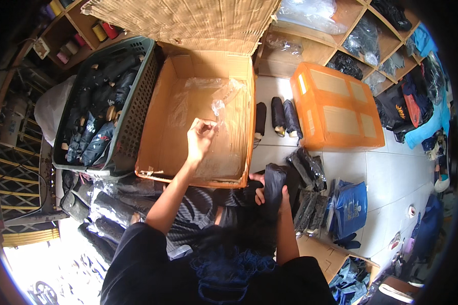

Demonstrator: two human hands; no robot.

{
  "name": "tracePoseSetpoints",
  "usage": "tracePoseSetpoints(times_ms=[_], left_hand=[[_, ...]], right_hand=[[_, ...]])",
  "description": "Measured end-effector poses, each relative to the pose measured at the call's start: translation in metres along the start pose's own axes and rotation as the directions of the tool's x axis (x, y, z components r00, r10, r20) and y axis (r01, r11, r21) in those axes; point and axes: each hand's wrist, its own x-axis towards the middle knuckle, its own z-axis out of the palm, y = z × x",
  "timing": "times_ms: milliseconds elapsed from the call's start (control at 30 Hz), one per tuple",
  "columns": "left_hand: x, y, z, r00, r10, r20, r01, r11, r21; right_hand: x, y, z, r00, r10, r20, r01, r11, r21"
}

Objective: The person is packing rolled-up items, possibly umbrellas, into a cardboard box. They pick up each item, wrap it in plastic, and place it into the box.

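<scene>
My left hand (201,136) reaches over an open cardboard box (143,147), its thumb and fingertips pinched together. Just beyond the fingertips lies a crumpled bit of clear plastic (218,107); whether the fingers hold any of it I cannot make out. More clear plastic film and strips of tape lie on the box's bottom. Close to the box's near right corner, my right hand (284,195) is wrapped round a black folded umbrella (275,184), which stands nearly upright.
Left of the box, a dark green plastic basket (132,114) holds several folded umbrellas. An orange-taped carton (336,109) stands at right, beside folded umbrellas (278,116) on the tiles. Wrapped umbrellas (107,208) lie near my left arm, blue packets (351,208) at right. Wooden shelves (336,40) line the back.
</scene>
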Motion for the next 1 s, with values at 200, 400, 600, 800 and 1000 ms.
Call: tracePoseSetpoints(times_ms=[200,400,600,800,1000], left_hand=[[-0.083,0.119,-0.030,0.965,0.232,0.123,-0.249,0.958,0.142],[-0.110,0.129,-0.060,0.957,-0.224,0.187,0.287,0.837,-0.467],[-0.122,0.131,-0.070,0.899,-0.282,0.335,0.437,0.646,-0.626],[-0.111,0.142,-0.066,0.902,-0.369,0.226,0.432,0.747,-0.505],[-0.104,0.135,-0.071,0.936,-0.338,0.097,0.334,0.771,-0.542]], right_hand=[[0.024,-0.012,0.076,0.983,0.073,0.166,-0.039,0.980,-0.198],[0.014,-0.011,0.093,0.992,0.111,-0.055,-0.124,0.915,-0.384],[-0.005,-0.004,0.094,0.988,0.147,-0.047,-0.154,0.925,-0.348],[-0.008,-0.013,0.132,0.975,0.218,0.052,-0.163,0.847,-0.505],[-0.026,0.004,0.109,0.965,0.263,-0.002,-0.218,0.796,-0.565]])
